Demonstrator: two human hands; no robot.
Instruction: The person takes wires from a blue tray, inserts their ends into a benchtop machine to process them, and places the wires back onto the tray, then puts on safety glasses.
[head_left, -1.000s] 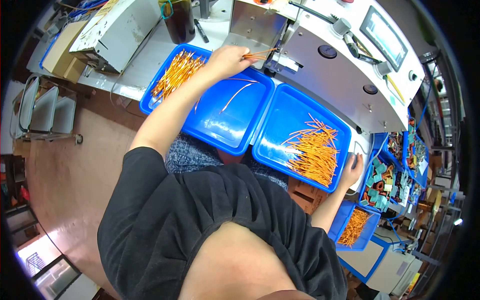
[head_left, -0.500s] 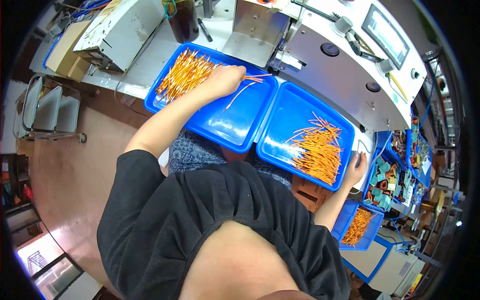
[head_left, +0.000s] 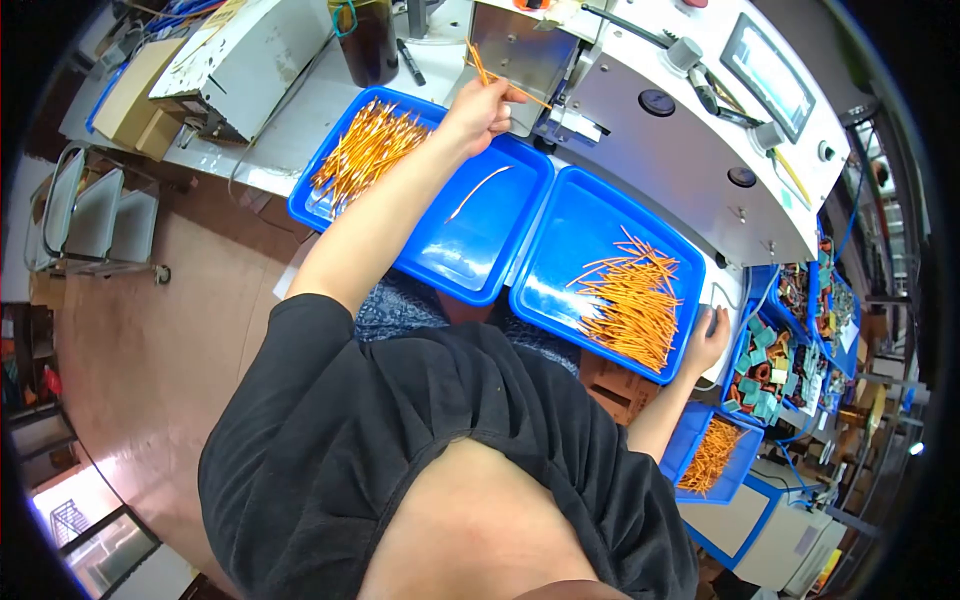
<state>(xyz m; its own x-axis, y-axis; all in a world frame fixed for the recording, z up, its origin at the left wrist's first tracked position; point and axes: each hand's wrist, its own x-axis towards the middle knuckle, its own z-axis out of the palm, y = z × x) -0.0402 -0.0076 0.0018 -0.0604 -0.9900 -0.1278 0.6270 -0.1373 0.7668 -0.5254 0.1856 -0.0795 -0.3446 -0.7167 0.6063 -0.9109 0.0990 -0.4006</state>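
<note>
Taking the middle of your view as the clock's centre, your left hand (head_left: 480, 116) is working at twelve o'clock, its fingers clamping on a few orange wires (head_left: 479, 65). Some of these are pointing up toward eleven from your fingers, while one is slanting toward four, its end coming near the machine (head_left: 622, 130) standing at one to two o'clock. Below that hand, the left tray (head_left: 450, 250) is sitting at eleven, holding a heap of wires (head_left: 365, 152) in its far corner and a loose wire (head_left: 478, 192) at twelve. The right tray (head_left: 560, 245) is lying just beside it, near three, carrying another pile (head_left: 635, 310). Just past three, your right hand (head_left: 707, 345) is resting on a small dark object (head_left: 712, 321); whether it is gripping, you cannot quite tell here.
</note>
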